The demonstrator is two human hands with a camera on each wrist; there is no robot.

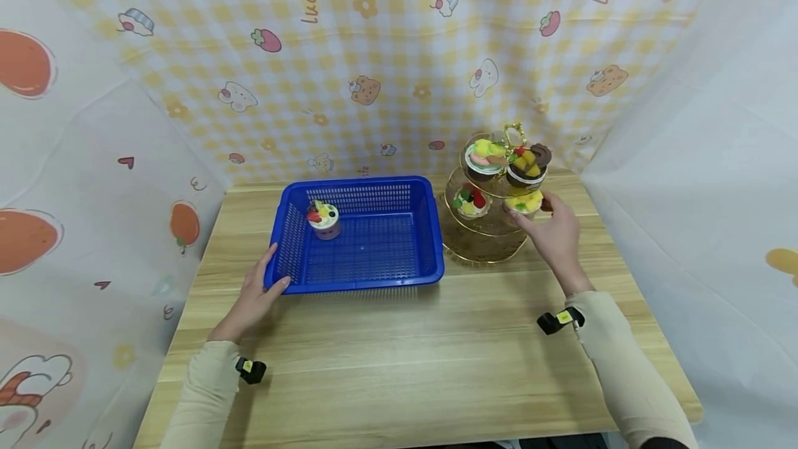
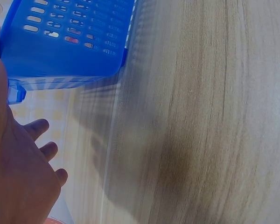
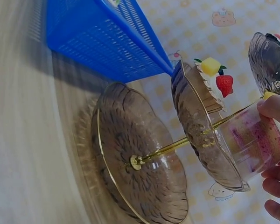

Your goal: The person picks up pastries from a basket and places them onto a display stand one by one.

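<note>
The right wrist view shows the cup [image 3: 254, 137] best: a clear, smooth-walled tub with pale cake inside, streaked and blotched with pink and purple. The head view adds its topping, yellow pieces spread over a light surface. The cup is at the stand's middle tier, on the right side; whether its base touches the tier is hard to make out. The right hand [image 1: 557, 233] is clamped on it, thumb on one side and fingers on the other.

Part of the cup's wall is hidden behind these fingers, and in the right wrist view most of its topping is covered by the thumb, with only a bit of yellow showing. That view also cuts off the hand and the top tier at the right edge.

The stand [image 1: 481, 247] is brown, see-through and gold-rimmed. A berry cup [image 1: 471, 203] shares the middle tier, and two dark-based cupcakes [image 1: 483, 161] sit on the top one. To the left, the blue basket [image 1: 368, 285] holds a strawberry-topped cup [image 1: 326, 222]. The left hand [image 1: 254, 294] touches the basket's near left corner, thumb and fingers apart; its thumb is out of sight in the left wrist view.
</note>
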